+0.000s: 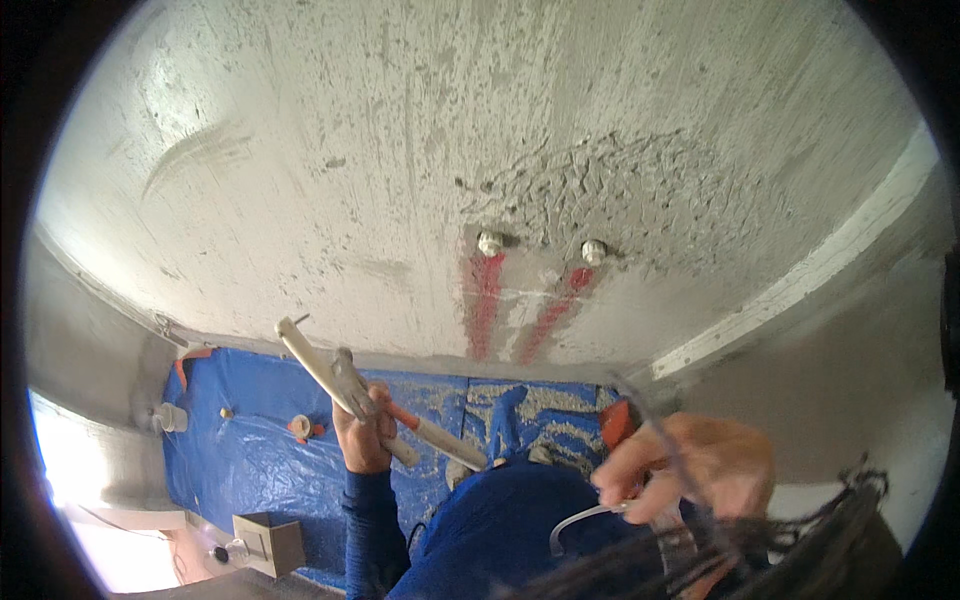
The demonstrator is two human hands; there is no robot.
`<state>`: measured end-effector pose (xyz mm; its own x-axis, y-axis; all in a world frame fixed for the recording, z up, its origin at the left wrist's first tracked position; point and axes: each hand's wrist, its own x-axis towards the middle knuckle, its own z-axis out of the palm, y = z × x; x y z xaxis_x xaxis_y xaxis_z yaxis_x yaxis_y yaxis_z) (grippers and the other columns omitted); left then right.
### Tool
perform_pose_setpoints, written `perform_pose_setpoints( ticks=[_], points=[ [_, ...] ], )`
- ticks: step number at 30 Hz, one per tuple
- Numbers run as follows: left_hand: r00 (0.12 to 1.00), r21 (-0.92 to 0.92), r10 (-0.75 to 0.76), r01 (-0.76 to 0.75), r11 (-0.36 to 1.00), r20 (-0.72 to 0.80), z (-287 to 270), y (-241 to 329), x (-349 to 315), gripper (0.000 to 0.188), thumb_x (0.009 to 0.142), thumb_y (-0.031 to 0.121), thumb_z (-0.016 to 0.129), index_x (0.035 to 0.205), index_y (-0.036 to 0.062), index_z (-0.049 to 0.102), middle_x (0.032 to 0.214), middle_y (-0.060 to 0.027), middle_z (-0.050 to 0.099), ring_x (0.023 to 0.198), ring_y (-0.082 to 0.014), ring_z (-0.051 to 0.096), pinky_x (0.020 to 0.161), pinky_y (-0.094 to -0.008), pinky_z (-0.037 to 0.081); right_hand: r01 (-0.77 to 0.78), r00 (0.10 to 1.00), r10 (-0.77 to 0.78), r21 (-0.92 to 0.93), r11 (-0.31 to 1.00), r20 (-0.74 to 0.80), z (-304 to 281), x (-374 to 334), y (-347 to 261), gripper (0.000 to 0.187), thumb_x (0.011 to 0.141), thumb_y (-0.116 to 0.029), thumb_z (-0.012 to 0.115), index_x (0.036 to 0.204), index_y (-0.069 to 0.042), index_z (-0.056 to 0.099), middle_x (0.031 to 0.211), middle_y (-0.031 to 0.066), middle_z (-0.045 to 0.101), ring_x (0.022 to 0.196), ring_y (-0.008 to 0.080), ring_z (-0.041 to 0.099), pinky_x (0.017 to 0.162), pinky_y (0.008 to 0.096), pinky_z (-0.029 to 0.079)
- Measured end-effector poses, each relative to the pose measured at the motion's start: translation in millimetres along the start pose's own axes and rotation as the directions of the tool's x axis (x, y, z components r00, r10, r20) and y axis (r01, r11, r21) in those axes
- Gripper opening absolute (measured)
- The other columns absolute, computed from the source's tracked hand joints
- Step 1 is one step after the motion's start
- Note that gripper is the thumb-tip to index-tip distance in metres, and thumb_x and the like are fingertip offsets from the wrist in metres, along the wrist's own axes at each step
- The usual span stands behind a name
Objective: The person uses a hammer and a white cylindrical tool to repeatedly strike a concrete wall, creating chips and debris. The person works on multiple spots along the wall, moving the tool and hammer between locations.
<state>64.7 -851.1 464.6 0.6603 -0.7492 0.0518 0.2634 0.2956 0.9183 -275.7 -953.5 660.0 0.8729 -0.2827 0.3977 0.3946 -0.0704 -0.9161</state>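
Rough grey plastered wall (330,170) fills most of the view. A scored, freshly patched area sits above two white capped pipe stubs (491,242) set in the wall side by side, each with a red painted stripe (484,305) running down from it, apparently marking the buried pipe runs.

Blue tarpaulin (250,450) covers the floor at the wall's foot, likely to catch debris; mortar crumbs are scattered on it near the middle. On it stand a small orange-and-white fitting (300,427) and, by the left corner, a white pipe end (172,417). An open cardboard box (270,540) sits at the lower left edge.

Left hand (362,432), in a dark blue sleeve, is closed in a fist around two things at once: a hammer (350,385) with an orange-and-white handle, head up, and a length of white plastic pipe (318,368) slanting up to the left. Bundled this way, the other hand stays free.

Right hand (700,468), close to the lens and blurred, has fingers curled and pinching a thin white curved strip (580,522), perhaps a cable tie or clip; cannot tell exactly which. Dark strands hang across the lower right.
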Motion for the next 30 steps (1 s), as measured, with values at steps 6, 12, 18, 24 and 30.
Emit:
perform_pose_setpoints(
  ticks=[6, 12, 18, 24, 30],
  points=[
    [0.999, 0.003, -0.040, 0.040, 0.999, -0.034, -15.3, -5.0, -5.8, 0.030, 0.092, 0.015, 0.070, 0.111, 0.0022, 0.051, 0.084, -0.0073, 0.063, 0.050, -0.0088, 0.052, 0.040, -0.0221, 0.040, -0.117, 0.992, 0.099, 0.259, 0.959, 0.081, 6.7, -2.4, 7.3, 0.054, 0.086, -0.026, 0.081, 0.126, 0.008, 0.064, 0.149, 0.0339, 0.043, 0.135, 0.0486, 0.049, 0.109, 0.0568, 0.044],
    [0.996, -0.023, -0.072, 0.071, 0.997, -0.048, -10.2, -5.8, -12.3, 0.029, 0.092, 0.013, 0.070, 0.111, 0.0026, 0.049, 0.085, -0.0079, 0.064, 0.049, -0.0108, 0.055, 0.040, -0.0225, 0.042, -0.096, 0.978, -0.005, 0.470, 0.877, 0.209, 2.4, 5.8, 11.3, 0.067, 0.085, -0.026, 0.083, 0.136, 0.006, 0.055, 0.148, 0.0366, 0.042, 0.138, 0.0526, 0.044, 0.109, 0.0617, 0.041],
    [0.995, 0.000, -0.102, 0.102, 0.995, -0.023, -9.1, -11.2, -23.2, 0.024, 0.093, 0.013, 0.069, 0.106, 0.0013, 0.052, 0.080, -0.0084, 0.064, 0.048, -0.0166, 0.061, 0.040, -0.0240, 0.044, -0.484, 0.850, 0.516, 0.537, 0.690, 0.103, 2.4, -10.5, -26.5, 0.072, 0.085, -0.027, 0.083, 0.140, 0.008, 0.050, 0.139, 0.0324, 0.051, 0.131, 0.0416, 0.055, 0.108, 0.0474, 0.046],
    [0.994, 0.045, -0.109, 0.107, 0.993, 0.030, -19.6, -14.0, -26.2, 0.044, 0.092, 0.024, 0.075, 0.118, 0.0020, 0.047, 0.084, -0.0058, 0.064, 0.050, -0.0149, 0.061, 0.039, -0.0235, 0.044, -0.157, 0.942, 0.108, 0.134, 0.978, 0.318, 1.8, 5.8, 5.9, 0.068, 0.093, -0.034, 0.075, 0.144, 0.003, 0.049, 0.131, 0.0239, 0.061, 0.126, 0.0273, 0.060, 0.106, 0.0379, 0.047],
    [0.995, -0.041, -0.097, 0.095, 0.995, -0.033, -20.4, -22.3, -29.2, 0.024, 0.091, 0.014, 0.069, 0.103, 0.0003, 0.053, 0.085, -0.0098, 0.066, 0.047, -0.0173, 0.060, 0.041, -0.0270, 0.048, -0.550, 0.809, 0.480, 0.148, 0.822, 0.338, 28.6, 6.2, 63.8, 0.071, 0.095, -0.056, 0.066, 0.139, -0.001, 0.057, 0.114, 0.0112, 0.065, 0.107, 0.0216, 0.062, 0.094, 0.0321, 0.047]
  ],
)
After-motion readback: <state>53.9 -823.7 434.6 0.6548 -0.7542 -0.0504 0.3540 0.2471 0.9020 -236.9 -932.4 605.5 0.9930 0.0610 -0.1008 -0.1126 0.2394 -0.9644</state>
